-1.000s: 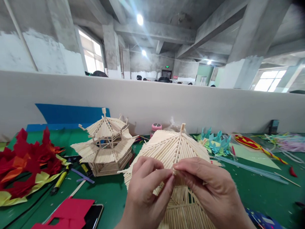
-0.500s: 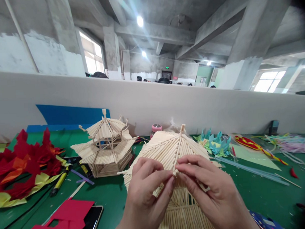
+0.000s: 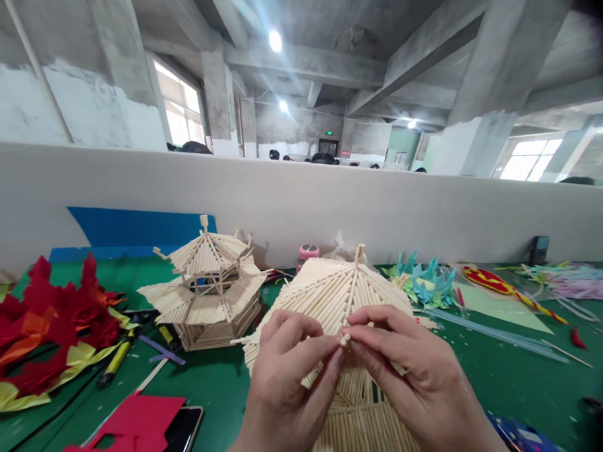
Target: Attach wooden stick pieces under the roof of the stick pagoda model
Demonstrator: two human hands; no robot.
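Right in front of me stands a pavilion model made of thin wooden sticks (image 3: pixel 328 288), with a peaked roof and a small stick finial on top. My left hand (image 3: pixel 299 371) is closed, thumb and forefinger pinching at the near lower corner of the roof. From the other side my right hand (image 3: pixel 402 361) pinches at the same corner. Between the fingertips show the pale ends of short wooden sticks (image 3: pixel 344 341), at the end of the roof ridge. The hands cover part of the roof edge and the lower walls.
A second stick pavilion (image 3: pixel 209 288) stands to the left. Red paper leaves (image 3: pixel 52 314), a yellow marker (image 3: pixel 116 364), and red card (image 3: pixel 125 433) over a phone (image 3: pixel 190 428) lie left. A blue paper flower (image 3: pixel 427 281) and clear sticks (image 3: pixel 498 334) lie right. A white partition (image 3: pixel 430 215) rises behind.
The right fingertips have shifted slightly at the roof corner, and the stick ends between the fingers show more clearly. The left hand keeps its pinch, almost still.
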